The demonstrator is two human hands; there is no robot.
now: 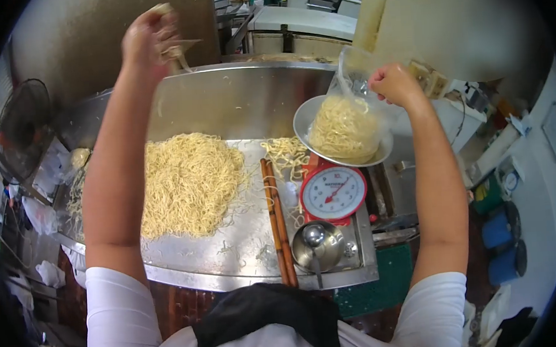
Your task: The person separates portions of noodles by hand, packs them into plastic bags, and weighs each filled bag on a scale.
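Observation:
My left hand (150, 44) is raised over the back left of the steel tray, its fingers curled round a few pale noodle strands (184, 49). Below it lies a big heap of yellow noodles (192, 182). My right hand (397, 85) is closed at the upper side of a clear plastic bag (348, 74), seemingly pinching its edge. Yellow noodles (342, 131) fill the lower part of the bag, which rests in a metal pan (305, 113) on a red dial scale (333, 192).
Two wooden sticks (278, 221) lie lengthwise on the steel tray (238, 255). Beside them stands a steel bowl (302, 255) with a ladle (314, 236) in it. Loose noodles (286, 152) lie behind the scale. At far left is a fan (24, 128); blue bins (504, 242) stand right.

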